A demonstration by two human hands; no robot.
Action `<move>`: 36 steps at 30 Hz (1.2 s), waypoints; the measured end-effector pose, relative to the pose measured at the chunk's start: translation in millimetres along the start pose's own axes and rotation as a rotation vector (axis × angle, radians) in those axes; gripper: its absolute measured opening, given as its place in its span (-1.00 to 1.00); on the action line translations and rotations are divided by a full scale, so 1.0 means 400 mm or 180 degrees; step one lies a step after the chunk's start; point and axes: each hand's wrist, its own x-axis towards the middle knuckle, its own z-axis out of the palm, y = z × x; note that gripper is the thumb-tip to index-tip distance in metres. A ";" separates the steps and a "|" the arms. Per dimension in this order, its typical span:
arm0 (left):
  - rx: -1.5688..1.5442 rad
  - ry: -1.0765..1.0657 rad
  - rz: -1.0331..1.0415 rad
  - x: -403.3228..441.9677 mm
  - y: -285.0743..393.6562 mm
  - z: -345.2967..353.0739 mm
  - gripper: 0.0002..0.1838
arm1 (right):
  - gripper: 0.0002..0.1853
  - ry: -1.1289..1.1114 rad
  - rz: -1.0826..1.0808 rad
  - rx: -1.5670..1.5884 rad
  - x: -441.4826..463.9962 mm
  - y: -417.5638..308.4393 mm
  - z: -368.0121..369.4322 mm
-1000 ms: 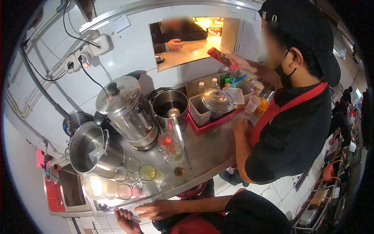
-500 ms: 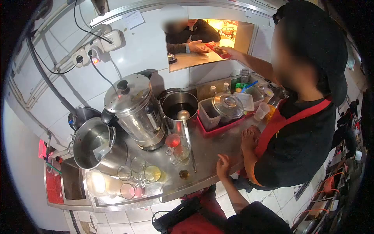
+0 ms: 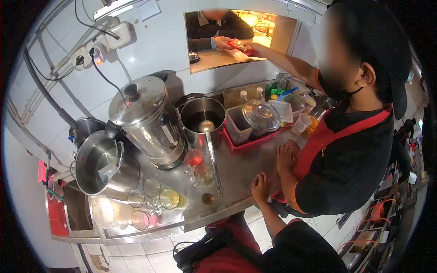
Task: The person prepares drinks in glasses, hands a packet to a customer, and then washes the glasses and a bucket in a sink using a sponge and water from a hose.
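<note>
While a co-worker (image 3: 350,154) in a black cap and red apron stands at the right, one arm stretched toward a wall opening, a long steel tabletop (image 3: 241,175) curves across the middle. On it stands a tall, lidded metal urn (image 3: 143,116), and just beside that a deep pot (image 3: 193,137) whose dark contents cannot be made out. A long-handled ladle (image 3: 212,159) lies over the pot's near rim, bowl at the mouth, handle slanting down over the tabletop; whether its end touches the surface is hard to tell. It looks like metal, so it should be stiff, fairly light and slippery if wet; the free end of the handle seems the best place to hold, minding the two glass mugs (image 3: 203,172) close beside it, which are likely breakable. The wearer's right hand (image 3: 261,187) is at the tabletop's front edge, near the handle's end but apart from it, fingers loosely bent and apparently gripping nothing. The left hand is out of view. At the wall opening, a red packet (image 3: 241,47) is in the co-worker's grasp and meets another person's hand (image 3: 223,42); its label is unreadable. Smallest, near the handle's end, is a round brown item (image 3: 207,199), too unclear to name.
</note>
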 end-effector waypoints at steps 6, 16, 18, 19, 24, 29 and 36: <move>0.0264 -0.0146 -0.0085 -0.064 -0.079 0.011 -0.71 | -0.65 -0.0013 -0.0064 -0.0203 0.010 -0.001 0.012; 0.1004 -0.0707 -0.0083 -0.098 -0.160 -0.003 -0.70 | -0.64 -0.0046 -0.0013 0.0032 0.003 0.005 0.015; 0.1124 -0.0772 -0.0074 -0.102 -0.170 -0.008 -0.70 | -0.63 -0.0098 0.0037 0.0045 0.006 -0.006 0.006; 0.1181 -0.0801 -0.0080 -0.109 -0.177 -0.011 -0.70 | -0.65 -0.0123 0.0032 -0.0050 0.010 -0.016 -0.008; 0.1428 -0.0960 -0.0085 -0.127 -0.199 -0.011 -0.69 | -0.66 -0.0114 -0.0059 -0.0235 0.008 -0.009 -0.001; 0.1673 -0.1169 -0.0094 -0.147 -0.220 -0.002 -0.69 | -0.64 -0.0138 -0.0070 -0.0149 0.010 -0.008 -0.010; 0.2071 -0.1475 -0.0025 -0.118 -0.223 -0.017 -0.68 | -0.64 -0.0082 -0.0012 -0.0049 0.008 -0.014 -0.012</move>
